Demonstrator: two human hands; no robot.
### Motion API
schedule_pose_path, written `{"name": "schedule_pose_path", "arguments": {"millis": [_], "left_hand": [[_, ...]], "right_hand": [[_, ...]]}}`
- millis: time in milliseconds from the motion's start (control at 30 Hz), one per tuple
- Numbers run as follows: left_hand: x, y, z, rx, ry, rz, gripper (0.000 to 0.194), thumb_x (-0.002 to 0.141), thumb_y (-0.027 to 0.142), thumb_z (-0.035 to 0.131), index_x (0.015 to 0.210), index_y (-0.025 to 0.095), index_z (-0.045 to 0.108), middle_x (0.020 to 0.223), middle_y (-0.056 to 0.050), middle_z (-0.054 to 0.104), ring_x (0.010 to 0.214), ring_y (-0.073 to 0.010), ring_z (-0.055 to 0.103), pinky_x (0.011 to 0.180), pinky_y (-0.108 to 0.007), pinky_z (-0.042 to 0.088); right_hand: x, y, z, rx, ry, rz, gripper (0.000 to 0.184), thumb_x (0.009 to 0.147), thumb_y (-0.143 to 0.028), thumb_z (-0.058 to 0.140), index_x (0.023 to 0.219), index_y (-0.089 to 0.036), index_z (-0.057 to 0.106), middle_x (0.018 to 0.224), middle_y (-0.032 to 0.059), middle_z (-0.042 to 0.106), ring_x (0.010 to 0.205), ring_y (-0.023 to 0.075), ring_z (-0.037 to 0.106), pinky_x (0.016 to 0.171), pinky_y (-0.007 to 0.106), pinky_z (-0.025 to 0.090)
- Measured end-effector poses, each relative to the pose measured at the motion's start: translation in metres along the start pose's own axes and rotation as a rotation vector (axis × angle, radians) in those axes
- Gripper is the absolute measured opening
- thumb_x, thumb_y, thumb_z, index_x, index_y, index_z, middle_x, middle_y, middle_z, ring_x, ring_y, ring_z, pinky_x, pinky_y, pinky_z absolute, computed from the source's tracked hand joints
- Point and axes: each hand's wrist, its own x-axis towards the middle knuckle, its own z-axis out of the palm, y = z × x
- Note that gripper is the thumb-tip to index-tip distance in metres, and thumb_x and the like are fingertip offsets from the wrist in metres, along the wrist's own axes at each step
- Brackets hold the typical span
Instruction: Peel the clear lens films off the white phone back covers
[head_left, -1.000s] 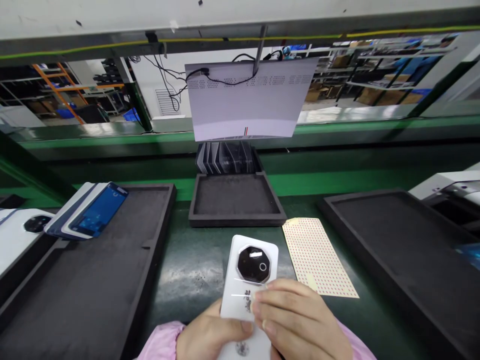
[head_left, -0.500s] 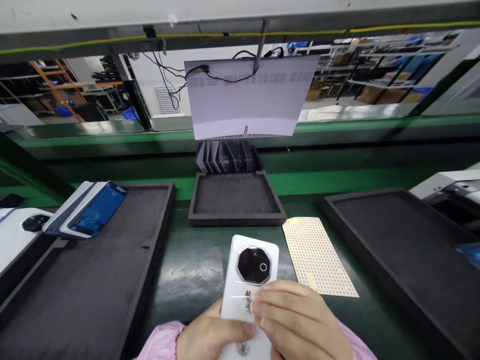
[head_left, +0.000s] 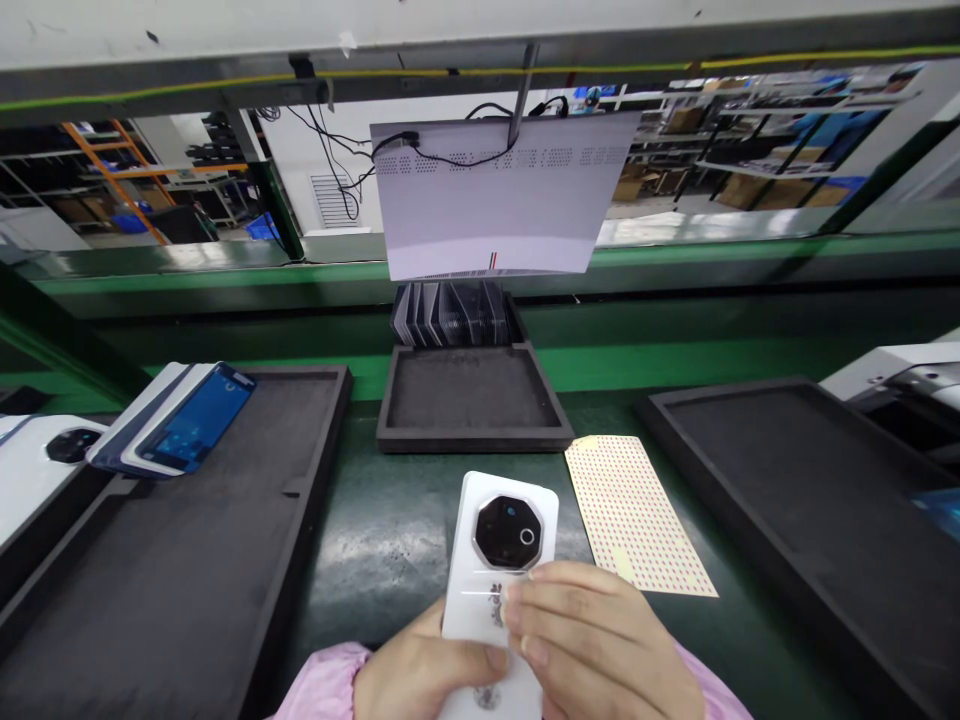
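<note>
A white smartphone [head_left: 469, 640] is held back side up and slightly tilted, with a black octagonal camera block [head_left: 508, 532] near its top and dark markings lower down. My left hand [head_left: 424, 668] grips its lower left side, thumb lying across the back. The fingers of my right hand [head_left: 592, 640], pressed together, rest over the phone's right edge; they cover part of the back. Whatever may be under those fingertips is hidden. To the right of the phone lies a cream sheet [head_left: 637, 515] dotted with rows of small red stickers.
A black tray [head_left: 247, 560] on the left carries several phones [head_left: 191, 420] at its far end. Ahead stands another black tray [head_left: 472, 440] with dark flat pieces [head_left: 450, 313] stacked behind. A third tray [head_left: 720, 480] is at right. Above hangs a white panel [head_left: 495, 210] with cables.
</note>
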Motion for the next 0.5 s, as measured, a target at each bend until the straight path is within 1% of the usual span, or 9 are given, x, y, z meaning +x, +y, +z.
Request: {"name": "schedule_pose_path", "arguments": {"millis": [100, 200, 300, 400, 500], "left_hand": [[0.000, 0.001, 0.001, 0.003, 0.001, 0.000, 0.034, 0.070, 0.008, 0.063, 0.104, 0.012, 0.063, 0.083, -0.007, 0.070, 0.075, -0.0171, 0.066, 0.069, -0.025, 0.047], [0.000, 0.000, 0.001, -0.019, 0.026, 0.012, 0.034, 0.069, 0.007, 0.064, 0.103, 0.014, 0.064, 0.081, -0.005, 0.070, 0.073, -0.0156, 0.066, 0.067, -0.023, 0.047], [0.000, -0.001, 0.001, -0.024, 0.026, 0.028, 0.031, 0.070, 0.008, 0.063, 0.100, 0.014, 0.066, 0.078, -0.004, 0.070, 0.069, -0.0137, 0.065, 0.065, -0.022, 0.047], [0.000, 0.000, 0.003, 0.006, -0.010, 0.045, 0.031, 0.073, 0.010, 0.060, 0.104, 0.012, 0.065, 0.080, -0.008, 0.071, 0.071, -0.0166, 0.066, 0.069, -0.026, 0.048], [-0.001, 0.004, 0.006, 0.075, -0.068, 0.050, 0.031, 0.076, 0.014, 0.055, 0.105, 0.006, 0.064, 0.079, -0.014, 0.071, 0.075, -0.0201, 0.066, 0.071, -0.028, 0.048]], "right_hand": [[0.004, 0.000, -0.003, -0.016, -0.024, 0.008, 0.029, 0.094, -0.011, 0.037, 0.083, -0.011, 0.064, 0.083, 0.0049, 0.074, 0.086, 0.0084, 0.068, 0.093, 0.018, 0.048], [0.002, 0.002, -0.002, -0.013, 0.001, -0.035, 0.029, 0.094, -0.012, 0.037, 0.084, -0.011, 0.064, 0.084, 0.0047, 0.073, 0.088, 0.0081, 0.067, 0.096, 0.018, 0.045], [-0.007, 0.004, 0.003, -0.010, 0.004, -0.029, 0.029, 0.094, -0.011, 0.037, 0.085, -0.012, 0.065, 0.087, 0.0044, 0.073, 0.091, 0.0081, 0.066, 0.099, 0.018, 0.042], [-0.014, 0.003, 0.006, -0.010, -0.011, 0.046, 0.029, 0.094, -0.014, 0.037, 0.087, -0.013, 0.065, 0.091, 0.0036, 0.073, 0.091, 0.0085, 0.066, 0.098, 0.019, 0.044], [-0.013, 0.003, 0.004, -0.031, -0.005, 0.088, 0.029, 0.095, -0.017, 0.036, 0.089, -0.015, 0.064, 0.090, 0.0034, 0.073, 0.088, 0.0091, 0.067, 0.096, 0.020, 0.046]]}}
